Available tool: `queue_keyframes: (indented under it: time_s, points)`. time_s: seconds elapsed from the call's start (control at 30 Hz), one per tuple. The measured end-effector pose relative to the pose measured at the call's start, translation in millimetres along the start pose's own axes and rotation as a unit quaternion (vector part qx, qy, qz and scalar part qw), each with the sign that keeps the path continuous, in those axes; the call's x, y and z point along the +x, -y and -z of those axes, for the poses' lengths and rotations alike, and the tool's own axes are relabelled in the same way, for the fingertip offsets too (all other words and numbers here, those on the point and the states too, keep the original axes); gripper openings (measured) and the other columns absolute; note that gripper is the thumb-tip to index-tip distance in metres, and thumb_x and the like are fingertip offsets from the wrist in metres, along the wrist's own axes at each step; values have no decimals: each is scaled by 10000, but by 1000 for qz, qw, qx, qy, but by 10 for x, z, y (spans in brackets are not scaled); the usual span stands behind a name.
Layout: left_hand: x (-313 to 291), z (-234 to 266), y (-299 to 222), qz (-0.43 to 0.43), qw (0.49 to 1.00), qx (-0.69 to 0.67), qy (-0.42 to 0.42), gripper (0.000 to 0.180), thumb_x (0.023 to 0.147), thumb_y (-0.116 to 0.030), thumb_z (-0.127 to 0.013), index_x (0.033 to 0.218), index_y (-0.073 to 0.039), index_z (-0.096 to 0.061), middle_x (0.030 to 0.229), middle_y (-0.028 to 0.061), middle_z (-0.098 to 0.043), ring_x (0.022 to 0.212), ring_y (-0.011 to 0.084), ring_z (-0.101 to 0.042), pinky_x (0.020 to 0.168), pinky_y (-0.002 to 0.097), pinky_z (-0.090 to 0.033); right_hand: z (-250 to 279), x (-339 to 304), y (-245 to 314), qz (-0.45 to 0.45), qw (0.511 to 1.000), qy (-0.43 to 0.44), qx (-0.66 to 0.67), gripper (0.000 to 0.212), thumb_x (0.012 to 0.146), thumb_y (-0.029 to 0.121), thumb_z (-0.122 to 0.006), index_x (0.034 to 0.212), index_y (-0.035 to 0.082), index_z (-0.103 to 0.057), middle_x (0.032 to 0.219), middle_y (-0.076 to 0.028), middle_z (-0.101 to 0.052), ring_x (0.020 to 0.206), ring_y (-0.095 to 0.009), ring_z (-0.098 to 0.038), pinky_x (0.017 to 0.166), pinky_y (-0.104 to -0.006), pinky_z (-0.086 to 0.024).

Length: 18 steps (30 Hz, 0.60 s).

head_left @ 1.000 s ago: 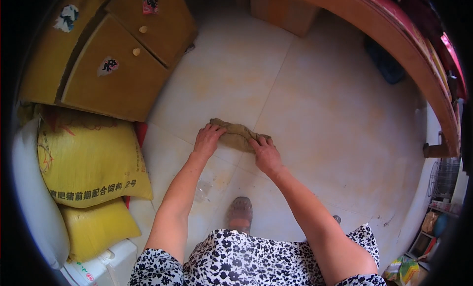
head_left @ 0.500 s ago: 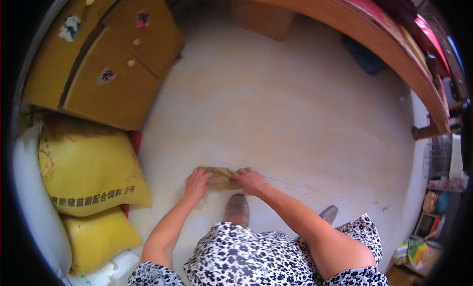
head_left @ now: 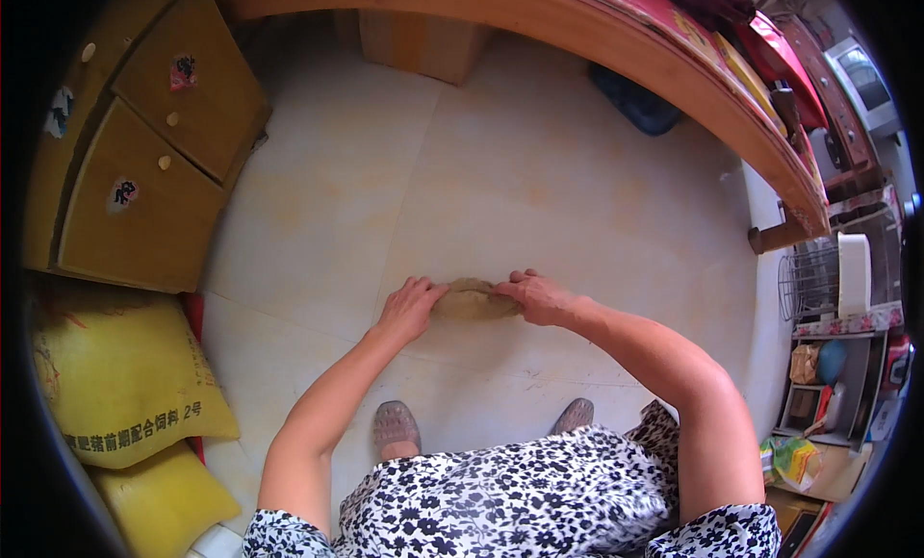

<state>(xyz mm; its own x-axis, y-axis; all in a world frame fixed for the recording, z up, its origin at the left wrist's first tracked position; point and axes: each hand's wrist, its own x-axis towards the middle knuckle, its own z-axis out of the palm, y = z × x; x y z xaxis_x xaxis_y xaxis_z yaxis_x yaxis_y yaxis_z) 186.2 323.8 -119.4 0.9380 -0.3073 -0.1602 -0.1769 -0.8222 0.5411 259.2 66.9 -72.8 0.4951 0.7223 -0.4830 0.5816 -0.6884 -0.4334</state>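
A crumpled brownish cloth (head_left: 474,302) is stretched between my two hands, low over the pale tiled floor (head_left: 423,192). My left hand (head_left: 412,304) is closed on its left end. At the right end, my right hand (head_left: 532,295) grips the cloth between thumb and fingers. Whether the cloth's underside touches the floor, I cannot tell. Both arms reach forward, and my shoes (head_left: 396,423) stand behind the cloth, nearer to me.
On the left stand a wooden cabinet (head_left: 144,192) and stuffed yellow sacks (head_left: 135,375). A long wooden beam (head_left: 539,19) curves across the far side, with a cardboard box (head_left: 423,46) and a dark blue object (head_left: 633,101) beneath it. Shelves (head_left: 837,333) line the right.
My hands and the cloth now show farther ahead of my shoes and a little to the right. The view has shifted, so the cabinet and sacks appear farther left. Both hands keep their hold.
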Motion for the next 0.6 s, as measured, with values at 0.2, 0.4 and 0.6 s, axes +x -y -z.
queue_keyframes:
  time_s: [0.2,0.4,0.6]
  points:
    - [561,-305,-324,-41,996,75,-12,483,759,57,-514,1200,-135,-565,1103,83,-543,1046,302,-513,798,402,-506,-371,-108,-749,-151,977,-121,92,590,717,-36,-558,1241,231,-526,1166,-77,-517,1089,-352,-465,922,-407,-454]
    - [414,-359,-204,-55,994,95,-2,462,736,46,-547,1157,-141,-589,1091,70,-542,1045,303,-512,769,395,-517,-753,-111,-409,-137,968,-195,74,526,688,-55,-537,1161,175,-556,1195,-101,-514,1138,-375,-450,927,-437,-452]
    - [-77,-416,-291,-71,990,111,49,435,727,27,-568,1119,-156,-610,1066,60,-541,1025,286,-516,762,392,-520,-1050,-464,-52,-109,977,-148,110,505,708,-28,-526,1182,149,-540,1180,-118,-526,1127,-382,-462,905,-448,-458]
